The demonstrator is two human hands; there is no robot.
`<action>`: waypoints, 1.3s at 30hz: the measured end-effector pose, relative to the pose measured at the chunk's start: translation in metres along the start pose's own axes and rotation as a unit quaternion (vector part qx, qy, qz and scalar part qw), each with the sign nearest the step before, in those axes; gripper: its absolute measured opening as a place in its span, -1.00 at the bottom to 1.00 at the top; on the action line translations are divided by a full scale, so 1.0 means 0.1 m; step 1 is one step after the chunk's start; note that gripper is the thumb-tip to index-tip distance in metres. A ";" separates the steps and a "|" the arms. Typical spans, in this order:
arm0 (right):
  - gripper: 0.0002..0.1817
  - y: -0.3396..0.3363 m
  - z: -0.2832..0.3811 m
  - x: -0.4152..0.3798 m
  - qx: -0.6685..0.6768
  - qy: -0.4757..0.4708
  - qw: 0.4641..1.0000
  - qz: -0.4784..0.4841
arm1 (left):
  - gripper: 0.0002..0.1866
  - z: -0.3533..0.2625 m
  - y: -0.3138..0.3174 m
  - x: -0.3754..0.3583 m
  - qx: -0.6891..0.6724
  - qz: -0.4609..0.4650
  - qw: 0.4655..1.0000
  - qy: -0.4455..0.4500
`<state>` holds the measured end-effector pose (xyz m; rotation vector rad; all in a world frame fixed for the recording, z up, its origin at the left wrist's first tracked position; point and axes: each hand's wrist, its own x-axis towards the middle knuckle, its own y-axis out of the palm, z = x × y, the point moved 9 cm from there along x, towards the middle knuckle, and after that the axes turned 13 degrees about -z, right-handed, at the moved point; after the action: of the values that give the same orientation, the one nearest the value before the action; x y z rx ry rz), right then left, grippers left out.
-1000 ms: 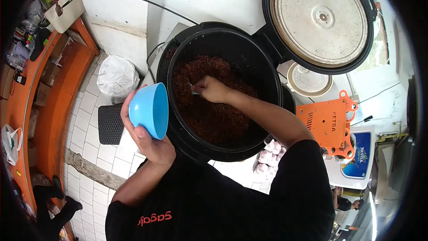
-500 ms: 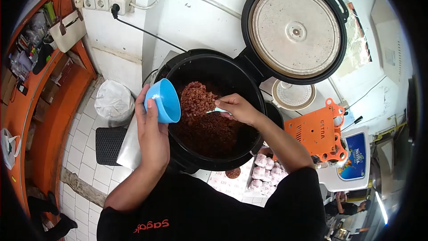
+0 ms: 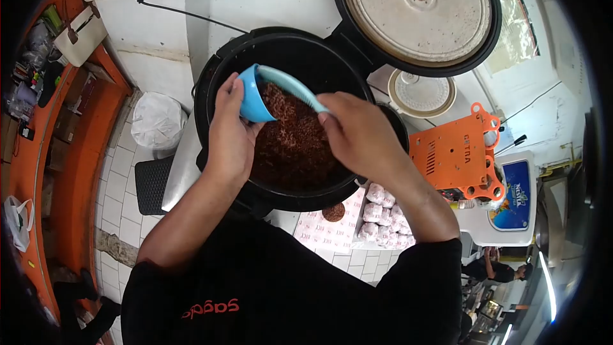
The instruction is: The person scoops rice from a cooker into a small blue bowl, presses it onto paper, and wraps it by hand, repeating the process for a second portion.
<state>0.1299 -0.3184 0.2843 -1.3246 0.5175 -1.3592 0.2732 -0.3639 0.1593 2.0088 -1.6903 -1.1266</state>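
Okay, blue bowl (image 3: 254, 101) and pale spoon (image 3: 288, 82) in hand over the cooker (image 3: 313, 57).
Our left hand (image 3: 228, 137) is clamped on the bowl, tipped with its mouth to the right; our right hand (image 3: 365, 134) grips the spoon, its far end at the bowl's rim. Brown rice (image 3: 290, 160) lies below; open lid (image 3: 421, 22) far right.

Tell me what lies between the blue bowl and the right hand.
In the head view, a pale blue paddle, gripped by the right hand, extends toward the blue bowl, with reddish-brown rice showing below it.
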 end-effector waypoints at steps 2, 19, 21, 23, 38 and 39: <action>-0.80 -0.02 -0.24 0.00 0.021 0.052 0.998 -0.016 | -0.50 -0.12 -0.06 0.07 -0.011 0.003 1.000 0.019; -0.62 2.65 -0.78 -0.27 0.137 0.119 0.908 0.377 | -0.54 -0.58 -0.28 0.03 0.003 0.011 0.997 0.071; -0.58 2.54 -0.77 -0.30 0.183 0.142 0.890 0.392 | -0.54 -0.57 -0.34 0.04 -0.013 0.011 0.998 0.061; -0.56 2.41 -0.80 -0.29 0.240 0.180 0.875 0.380 | -0.54 -0.58 -0.34 0.04 -0.016 0.019 0.998 0.063; -0.70 0.64 -0.80 -0.17 0.269 0.307 0.903 0.135 | -0.31 -0.29 -0.13 0.05 0.143 -0.015 0.980 0.138; -0.71 0.56 -0.71 -0.15 0.263 0.294 0.911 0.118 | -0.31 -0.24 -0.08 0.07 0.171 -0.006 0.975 0.142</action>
<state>0.0854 -0.3478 0.2095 -0.3862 0.6276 -1.5444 0.2954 -0.3741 0.1673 2.2530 -1.8130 -0.5386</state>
